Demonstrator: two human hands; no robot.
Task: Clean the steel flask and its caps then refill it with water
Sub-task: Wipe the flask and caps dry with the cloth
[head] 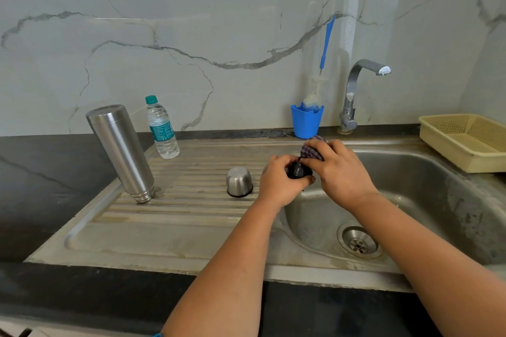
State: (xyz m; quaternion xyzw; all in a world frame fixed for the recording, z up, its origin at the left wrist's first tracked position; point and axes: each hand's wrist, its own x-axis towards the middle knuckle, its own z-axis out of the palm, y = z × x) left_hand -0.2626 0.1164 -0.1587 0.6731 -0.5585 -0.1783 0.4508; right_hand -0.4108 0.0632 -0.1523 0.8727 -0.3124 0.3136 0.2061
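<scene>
Gripping a small black inner cap [298,170], the left hand [282,182] curls its fingers and thumb round it above the near-left rim of the sink basin [427,200]. The right hand [341,172] pinches a checked cloth [312,150] and presses it against the top of that cap; most of the cap is hidden between the two hands.

Just left of the hands, a steel outer cap [239,182] sits mouth-down on the ribbed drainboard [175,216]. Farther left, the steel flask [120,152] stands inverted, mouth-down near the left edge of the drainboard, tilted with its base leaning toward the left. Behind it, at the back edge, stands a clear plastic water bottle [161,128] with a teal cap.

At the back rim of the sink, a blue cup [306,122] holds a bottle brush [325,46] with a blue handle, and the steel tap [356,93] rises just right of it. A beige plastic basket [465,142] rests at the back right corner, overlapping the basin's rim. The drain strainer [358,243] lies in the basin floor, between the forearms. Dark countertop [41,200] surrounds the sink.
</scene>
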